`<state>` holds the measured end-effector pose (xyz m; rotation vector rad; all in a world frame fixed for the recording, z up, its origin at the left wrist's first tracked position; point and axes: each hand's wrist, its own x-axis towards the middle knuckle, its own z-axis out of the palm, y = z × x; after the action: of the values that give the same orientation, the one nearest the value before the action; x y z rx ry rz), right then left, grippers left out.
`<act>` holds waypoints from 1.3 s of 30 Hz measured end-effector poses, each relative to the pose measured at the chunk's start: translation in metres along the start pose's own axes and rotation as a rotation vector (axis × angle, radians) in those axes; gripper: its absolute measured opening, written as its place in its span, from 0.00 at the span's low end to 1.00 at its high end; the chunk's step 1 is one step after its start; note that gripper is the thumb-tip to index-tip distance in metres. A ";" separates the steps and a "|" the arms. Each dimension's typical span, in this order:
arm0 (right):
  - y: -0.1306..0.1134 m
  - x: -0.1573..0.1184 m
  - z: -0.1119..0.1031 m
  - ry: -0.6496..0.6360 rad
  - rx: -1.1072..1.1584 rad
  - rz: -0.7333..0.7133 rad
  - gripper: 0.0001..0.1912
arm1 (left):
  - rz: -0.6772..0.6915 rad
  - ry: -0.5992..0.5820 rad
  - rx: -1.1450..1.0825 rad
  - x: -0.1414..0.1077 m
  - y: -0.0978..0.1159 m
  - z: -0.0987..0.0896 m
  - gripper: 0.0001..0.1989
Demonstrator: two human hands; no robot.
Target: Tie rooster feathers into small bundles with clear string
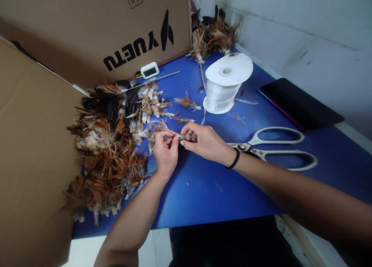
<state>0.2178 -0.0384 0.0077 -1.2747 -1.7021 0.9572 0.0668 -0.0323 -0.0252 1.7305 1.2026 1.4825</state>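
My left hand (166,150) and my right hand (207,142) meet above the blue table, thumbs and fingers pinched together. Between their fingertips is a small pale, partly clear piece (182,137); the fingers hide most of it and I cannot tell its kind. A clear ribbon (204,116) runs from the white spool (222,98) down behind my right hand. Loose brown feathers (183,120) lie just beyond my fingers. Under my right wrist, partly covered, are scissors (251,147) with white handles.
Piles of brown and black feathers (107,143) cover the table's left side. A cardboard box (87,30) stands behind, near a small digital clock (150,70) and a thin stick (167,76). More feathers (217,36) lie at the back. A dark tablet (302,104) rests at right by the wall.
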 end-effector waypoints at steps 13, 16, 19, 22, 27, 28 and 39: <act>0.007 0.003 -0.002 0.005 -0.088 -0.050 0.03 | -0.184 -0.144 -0.207 0.000 -0.002 -0.002 0.17; 0.009 0.003 -0.003 -0.011 -0.098 -0.074 0.04 | -0.289 -0.174 -0.307 0.001 -0.005 -0.003 0.15; 0.012 0.004 -0.004 -0.020 -0.119 -0.122 0.03 | -0.366 -0.190 -0.324 0.002 -0.006 -0.004 0.11; 0.013 0.004 -0.004 -0.027 -0.138 -0.159 0.04 | -0.459 -0.198 -0.356 0.003 -0.004 -0.005 0.11; 0.015 0.003 -0.004 -0.012 -0.132 -0.178 0.04 | -0.547 -0.171 -0.405 0.003 -0.002 -0.006 0.12; 0.015 0.003 -0.004 -0.009 -0.127 -0.174 0.04 | -0.546 -0.163 -0.407 0.003 -0.002 -0.006 0.12; 0.013 0.002 -0.003 -0.008 -0.101 -0.122 0.04 | -0.419 -0.097 -0.294 0.002 -0.001 -0.002 0.06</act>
<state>0.2245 -0.0331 -0.0025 -1.2170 -1.8325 0.8151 0.0650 -0.0302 -0.0248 1.2498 1.1446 1.2351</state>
